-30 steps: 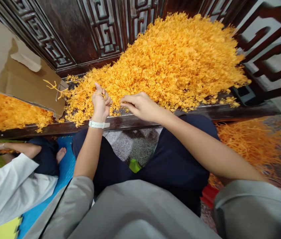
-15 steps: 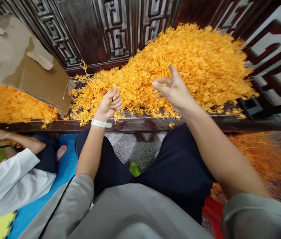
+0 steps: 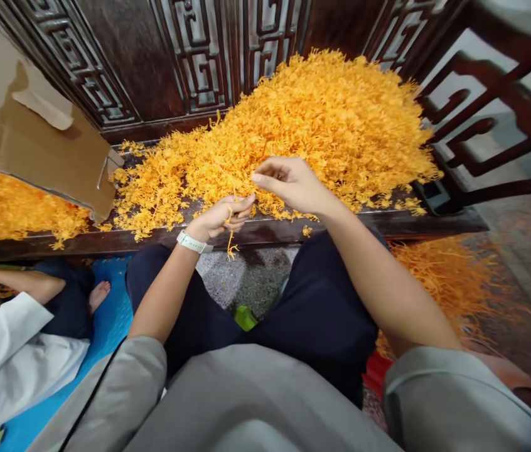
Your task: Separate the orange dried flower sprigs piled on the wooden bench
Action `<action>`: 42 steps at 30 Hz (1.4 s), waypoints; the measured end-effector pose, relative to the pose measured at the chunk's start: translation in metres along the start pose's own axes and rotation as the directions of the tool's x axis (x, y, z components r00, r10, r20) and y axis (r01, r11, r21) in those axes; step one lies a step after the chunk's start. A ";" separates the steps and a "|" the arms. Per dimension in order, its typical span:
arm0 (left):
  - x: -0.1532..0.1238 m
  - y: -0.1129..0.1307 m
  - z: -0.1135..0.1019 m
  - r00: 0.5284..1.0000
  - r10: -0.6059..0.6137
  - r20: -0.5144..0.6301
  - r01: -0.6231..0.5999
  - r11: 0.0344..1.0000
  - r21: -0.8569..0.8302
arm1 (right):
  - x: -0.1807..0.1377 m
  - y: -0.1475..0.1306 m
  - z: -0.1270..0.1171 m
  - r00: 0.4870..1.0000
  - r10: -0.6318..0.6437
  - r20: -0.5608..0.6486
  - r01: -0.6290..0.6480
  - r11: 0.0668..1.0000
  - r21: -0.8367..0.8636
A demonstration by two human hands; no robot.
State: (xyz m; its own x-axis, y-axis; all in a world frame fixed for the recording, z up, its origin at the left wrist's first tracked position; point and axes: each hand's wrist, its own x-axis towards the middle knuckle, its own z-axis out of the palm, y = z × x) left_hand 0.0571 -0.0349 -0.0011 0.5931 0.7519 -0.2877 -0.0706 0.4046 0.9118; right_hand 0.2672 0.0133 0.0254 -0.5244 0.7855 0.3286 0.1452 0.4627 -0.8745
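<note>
A thin orange strand (image 3: 230, 242) with a frayed lower end hangs from my left hand (image 3: 228, 215). The fingers of that hand are closed around it, and a pale watch strap (image 3: 193, 242) circles the wrist. Just above and to the right, my right hand (image 3: 291, 182) has its thumb and fingers bent together near the left thumb. Whatever lies between those fingertips is too small to make out. Both hands are over the front edge of a dark wooden bench (image 3: 275, 233). Behind them rises a big heap of short, curly orange pieces (image 3: 326, 119).
A torn cardboard box (image 3: 49, 150) stands on the bench at left, with more orange pieces (image 3: 16, 204) beside it. Carved wooden panels (image 3: 199, 56) back the bench. A person in a white shirt (image 3: 21, 358) sits at lower left. Loose orange strands (image 3: 439, 282) lie at right.
My right hand, spread open before, has come left and down to my left hand, its fingers now drawn together. My left hand has moved right and turned. The view has shifted right.
</note>
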 end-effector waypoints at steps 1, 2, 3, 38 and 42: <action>-0.001 0.001 -0.001 1.000 -0.006 0.014 0.006 1.000 -0.024 | 0.000 0.002 -0.001 0.999 0.023 0.035 -0.024 0.999 0.028; -0.002 0.002 -0.002 1.000 -0.010 0.026 0.011 0.999 -0.042 | -0.001 0.004 -0.003 0.998 0.043 0.051 -0.046 0.997 0.061; -0.004 0.003 -0.003 0.999 -0.014 0.036 0.016 0.998 -0.056 | -0.002 0.005 -0.004 0.997 0.060 0.049 -0.065 0.993 0.098; 0.056 -0.077 0.030 0.890 0.423 -0.174 -0.208 0.713 0.669 | -0.069 0.008 -0.141 0.995 -0.019 -0.097 0.096 0.436 0.895; 0.055 -0.101 0.073 0.873 0.368 0.320 -0.352 0.021 0.936 | -0.063 -0.014 -0.118 0.930 0.180 -0.320 -0.123 0.974 0.189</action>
State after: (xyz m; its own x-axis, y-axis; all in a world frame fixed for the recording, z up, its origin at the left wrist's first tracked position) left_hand 0.1552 -0.0727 -0.0878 0.7487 0.6385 0.1782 0.5402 -0.7435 0.3943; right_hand 0.3973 0.0064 0.0593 -0.1930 0.9454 0.2628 0.0471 0.2764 -0.9599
